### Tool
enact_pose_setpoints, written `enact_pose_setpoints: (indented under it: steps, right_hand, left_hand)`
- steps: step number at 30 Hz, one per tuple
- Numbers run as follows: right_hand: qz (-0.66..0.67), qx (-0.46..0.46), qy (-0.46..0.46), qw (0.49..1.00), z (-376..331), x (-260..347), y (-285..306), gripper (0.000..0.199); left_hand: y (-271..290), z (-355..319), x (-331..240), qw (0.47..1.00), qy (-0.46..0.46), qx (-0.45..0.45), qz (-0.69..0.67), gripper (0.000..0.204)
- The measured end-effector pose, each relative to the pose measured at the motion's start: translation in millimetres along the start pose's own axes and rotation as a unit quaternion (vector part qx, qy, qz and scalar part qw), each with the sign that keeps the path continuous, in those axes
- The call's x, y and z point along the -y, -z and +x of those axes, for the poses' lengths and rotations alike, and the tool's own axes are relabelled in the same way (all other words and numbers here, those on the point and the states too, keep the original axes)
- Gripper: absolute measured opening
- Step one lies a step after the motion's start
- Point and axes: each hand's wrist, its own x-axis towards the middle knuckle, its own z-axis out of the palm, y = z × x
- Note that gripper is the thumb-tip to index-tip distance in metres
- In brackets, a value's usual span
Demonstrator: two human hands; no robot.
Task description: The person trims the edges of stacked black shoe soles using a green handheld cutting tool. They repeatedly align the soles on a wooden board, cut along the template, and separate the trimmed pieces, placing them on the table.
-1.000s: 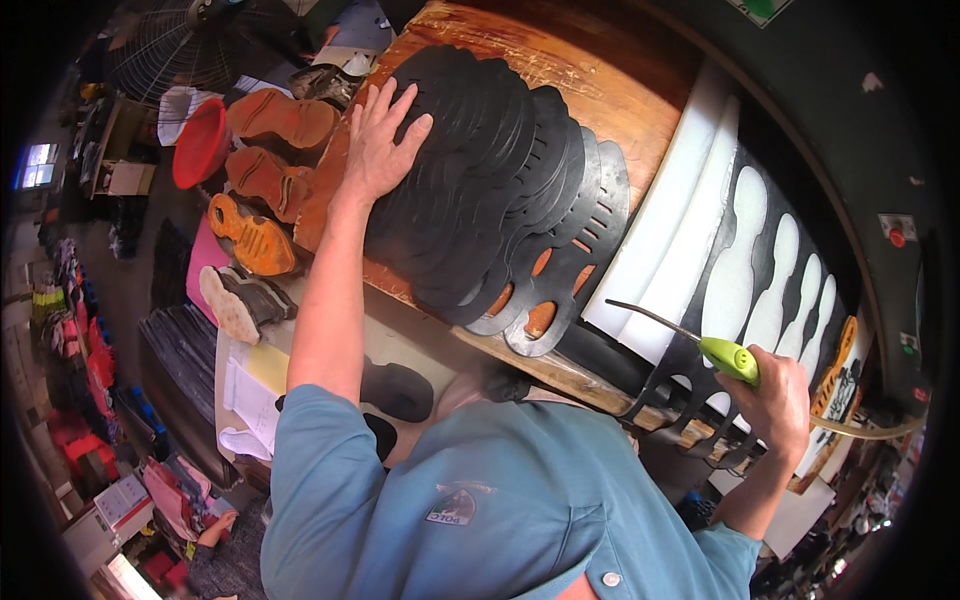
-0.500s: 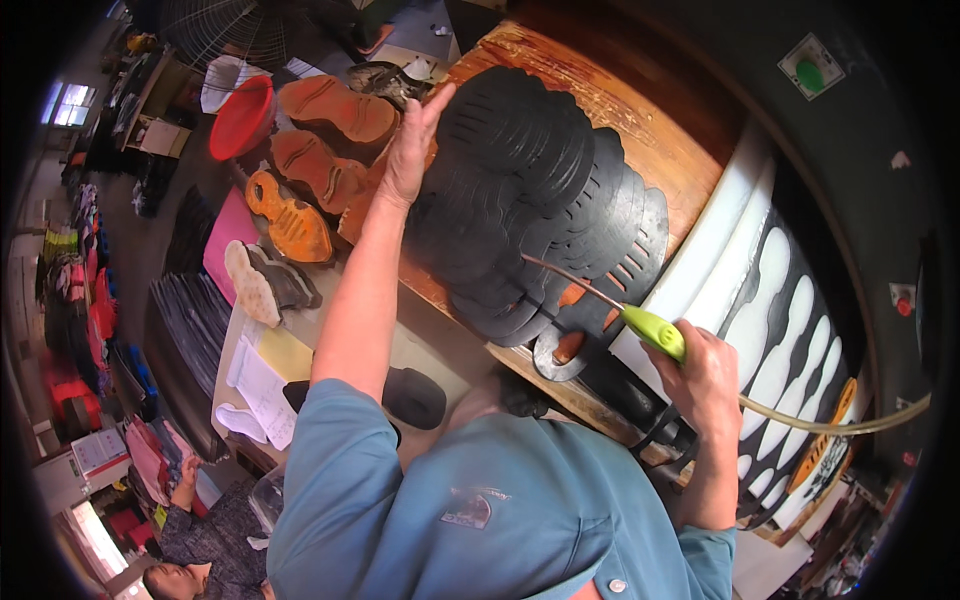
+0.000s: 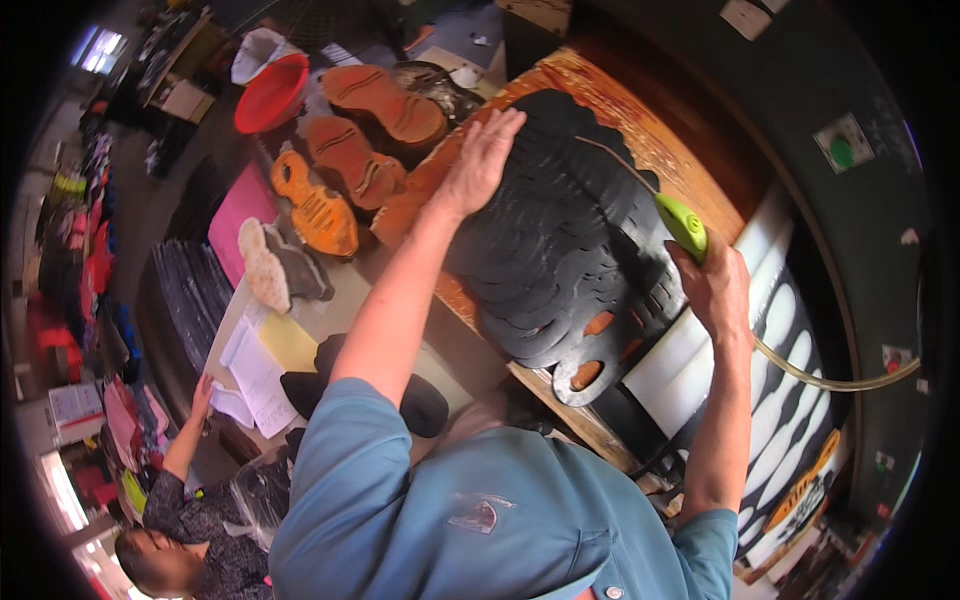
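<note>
Piles of thin black sole-shaped sheets (image 3: 570, 200), some with slots cut in them, lie overlapping on a worn wooden board (image 3: 570, 75). My left hand (image 3: 478, 168) is open with its fingers stretched out, at the left edge of the pile; whether it presses on the sheets I cannot tell. My right hand (image 3: 715, 285) is closed around a lime-green air blow gun (image 3: 682, 225). The gun's thin metal nozzle reaches left over the sheets. From its handle a clear hose (image 3: 830, 383) runs to the right. A ring-shaped sheet end (image 3: 580, 378) sticks out at the pile's near edge.
Left of the board are rusty sole-shaped cutting dies (image 3: 385, 103), an orange die (image 3: 318, 215), a red bowl (image 3: 272, 95) and paper sheets (image 3: 258, 375). White sheeting with cut-outs (image 3: 785, 350) lies right. A dark machine panel (image 3: 870, 230) stands beyond. Another person's hand (image 3: 203, 395) touches the papers.
My left hand has moved right, farther over the pile's edge. My right hand has carried the air blow gun farther away across the sheets. The other person has reached to the papers.
</note>
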Motion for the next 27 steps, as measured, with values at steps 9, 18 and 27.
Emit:
enact_pose_setpoints:
  steps: [9,18,27]
  right_hand:
    - [-0.007,0.037,0.012,0.999,-3.7,4.1,-0.5,0.032]
    - [-0.020,-0.033,-0.017,0.999,17.9,-12.0,23.8,0.034]
    - [-0.021,0.056,0.034,0.998,-27.2,-12.2,17.3,0.026]
  left_hand:
    - [-3.1,1.3,-5.4,0.999,0.032,-0.013,-0.008,0.069]
    - [1.5,2.5,-13.3,0.999,0.035,-0.001,0.008,0.075]
    - [0.3,1.7,-6.8,1.000,0.013,-0.016,0.003,0.064]
